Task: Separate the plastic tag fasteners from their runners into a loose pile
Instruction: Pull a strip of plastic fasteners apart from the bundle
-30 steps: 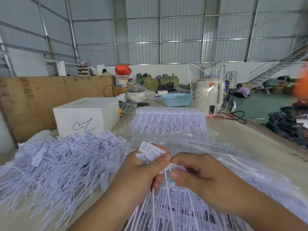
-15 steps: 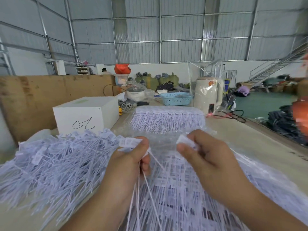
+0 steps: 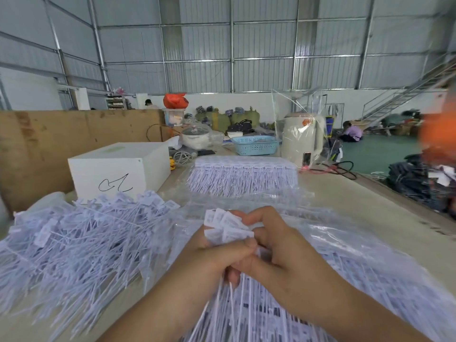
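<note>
Centrally, our left hand (image 3: pixel 212 260) and right hand (image 3: pixel 283 257) grip a tag fastener bundle (image 3: pixel 228 227) over the table (image 3: pixel 370 208); loose pile (image 3: pixel 81 233) lower left, white box (image 3: pixel 118 169) behind, in a metal-walled warehouse.

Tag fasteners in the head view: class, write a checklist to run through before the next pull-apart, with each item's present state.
1. Left hand grips the held bunch: ok.
2. Right hand pinches the same bunch: ok.
3. Loose pile lies to the left, ready for drops: ok.
4. Unseparated fasteners under the hands: ok.
5. Runner intact in the held bunch: cannot tell.
6. Bagged spare stack lies apart, farther back: ok.
</note>
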Tool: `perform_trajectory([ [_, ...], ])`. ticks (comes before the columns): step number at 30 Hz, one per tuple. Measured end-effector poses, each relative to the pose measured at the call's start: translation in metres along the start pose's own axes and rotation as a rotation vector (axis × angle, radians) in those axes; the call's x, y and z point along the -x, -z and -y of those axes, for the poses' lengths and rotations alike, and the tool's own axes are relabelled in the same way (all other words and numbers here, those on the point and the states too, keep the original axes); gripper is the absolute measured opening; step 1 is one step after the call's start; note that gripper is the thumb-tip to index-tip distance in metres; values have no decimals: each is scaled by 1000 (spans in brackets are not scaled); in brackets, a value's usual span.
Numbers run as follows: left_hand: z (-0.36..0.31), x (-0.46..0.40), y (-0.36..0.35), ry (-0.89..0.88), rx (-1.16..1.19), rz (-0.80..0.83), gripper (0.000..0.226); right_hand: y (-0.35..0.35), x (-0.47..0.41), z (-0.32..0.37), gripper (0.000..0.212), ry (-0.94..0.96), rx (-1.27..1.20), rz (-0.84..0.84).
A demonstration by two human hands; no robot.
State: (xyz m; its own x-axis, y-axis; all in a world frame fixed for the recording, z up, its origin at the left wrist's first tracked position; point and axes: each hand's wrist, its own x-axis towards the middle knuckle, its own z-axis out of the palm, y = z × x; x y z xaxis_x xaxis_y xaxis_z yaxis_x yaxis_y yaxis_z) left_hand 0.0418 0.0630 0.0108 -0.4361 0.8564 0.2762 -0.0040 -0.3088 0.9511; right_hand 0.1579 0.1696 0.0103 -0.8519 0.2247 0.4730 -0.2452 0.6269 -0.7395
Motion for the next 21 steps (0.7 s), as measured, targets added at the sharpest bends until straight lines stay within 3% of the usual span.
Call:
perform_trajectory([
  [2,-2,-1,0,49,27,-24,19,-1,0,0,31,-1,96,28],
  [4,-1,-2,2,51,24,-56,21,-2,1,1,31,21,155,33],
  [9,-7,-5,11,-54,-25,-191,25,7,2,0,25,-11,210,-28],
  [11,-9,-8,17,-96,-57,-234,11,10,1,-4,24,-62,225,-14],
  [14,-8,-7,22,-118,-138,-207,3,9,-1,-5,23,-68,283,-19],
  [18,-10,-3,21,-95,-166,-114,19,8,-1,-2,14,-4,261,-63],
  [21,-9,-4,17,-80,-164,-73,12,9,0,0,4,13,230,-20],
])
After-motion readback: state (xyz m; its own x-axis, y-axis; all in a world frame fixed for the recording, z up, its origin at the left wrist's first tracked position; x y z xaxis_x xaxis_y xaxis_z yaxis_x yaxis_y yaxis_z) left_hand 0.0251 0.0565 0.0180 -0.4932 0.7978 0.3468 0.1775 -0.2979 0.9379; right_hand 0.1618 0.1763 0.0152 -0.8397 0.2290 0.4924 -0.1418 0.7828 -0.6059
